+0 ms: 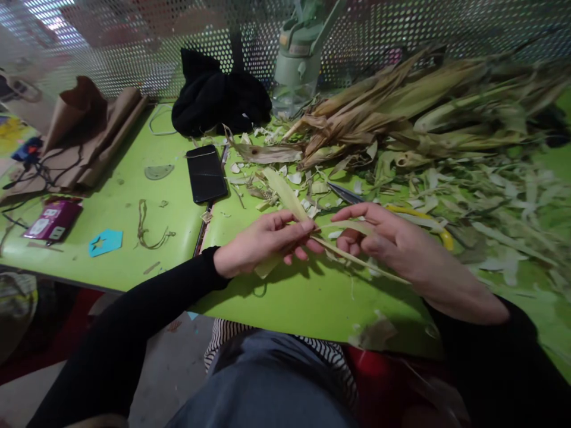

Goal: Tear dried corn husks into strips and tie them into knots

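My left hand [272, 238] pinches a pale green corn husk [283, 191] between thumb and fingers, its wide end pointing up and away from me. From that pinch, narrow husk strips run right toward my right hand [379, 235]. The right fingers are curled, closed on a thin corn husk strip [343, 225]; a second strip [361, 261] passes below them. Both hands hover low over the green table [276, 303]. Just beyond the right hand lie scissors with yellow handles [446, 238], partly covered by the hand and husk scraps.
A heap of dried corn husks [401, 113] fills the back right, with shredded scraps [508, 220] before it. A phone [206, 173], black cloth [218, 95] and a green-lidded bottle [297, 65] are farther back. Left are brown paper [102, 131] and a purple packet [53, 220].
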Available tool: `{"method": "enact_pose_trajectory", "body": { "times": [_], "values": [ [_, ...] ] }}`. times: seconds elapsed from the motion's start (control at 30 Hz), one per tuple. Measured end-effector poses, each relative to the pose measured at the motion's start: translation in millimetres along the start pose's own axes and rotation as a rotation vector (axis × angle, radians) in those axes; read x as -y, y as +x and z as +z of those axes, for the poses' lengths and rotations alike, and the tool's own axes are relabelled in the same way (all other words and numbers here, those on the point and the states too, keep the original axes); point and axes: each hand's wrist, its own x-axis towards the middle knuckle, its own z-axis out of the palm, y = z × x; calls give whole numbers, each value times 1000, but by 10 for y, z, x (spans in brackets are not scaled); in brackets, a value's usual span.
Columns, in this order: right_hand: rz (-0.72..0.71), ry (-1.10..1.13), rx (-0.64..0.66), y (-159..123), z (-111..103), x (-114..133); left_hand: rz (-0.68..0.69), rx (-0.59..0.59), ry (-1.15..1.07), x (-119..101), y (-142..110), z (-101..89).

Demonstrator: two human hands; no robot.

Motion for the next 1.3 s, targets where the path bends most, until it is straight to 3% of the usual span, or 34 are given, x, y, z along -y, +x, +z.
{"method": "enact_pose_trajectory", "body": {
  "times": [0.1,0.2,0.3,0.43,0.63,0.7,0.77,0.83,0.87,0.9,0.97,1.03,1.13,1.3],
  "values": [
    [-17,-61,-40,8,-11,-11,0,-39,-16,18,18,-8],
    [-18,-54,-75,3,44,21,-84,66,-26,15,25,-15],
    [52,87,-15,-11,93,66,-99,121,70,3,0,-11],
    [116,373,51,-24,91,92,-13,75,249,-22,-65,17],
    [67,563,-88,35,-20,41,47,-36,112,-31,-59,19],
    [-50,548,-212,95,-55,-26,63,-52,33,-17,-28,-4],
    [-302,430,-482,143,-53,-99,72,-82,-62,-2,3,-20],
    [-592,146,-807,150,-1,-146,75,-114,-152,12,26,-16],
    [-678,9,-887,135,43,-152,71,-121,-192,19,33,-7],
    [-680,-105,-825,110,94,-145,63,-122,-226,28,39,6],
    [-569,-290,-540,52,202,-105,48,-113,-277,49,44,35],
    [-415,-360,-339,11,289,-61,58,-104,-311,77,46,63],
    [-277,-439,-223,18,369,-49,143,-122,-358,131,48,96],
    [-245,-376,-148,68,446,-125,206,-97,-356,217,61,112]
  ]
}}
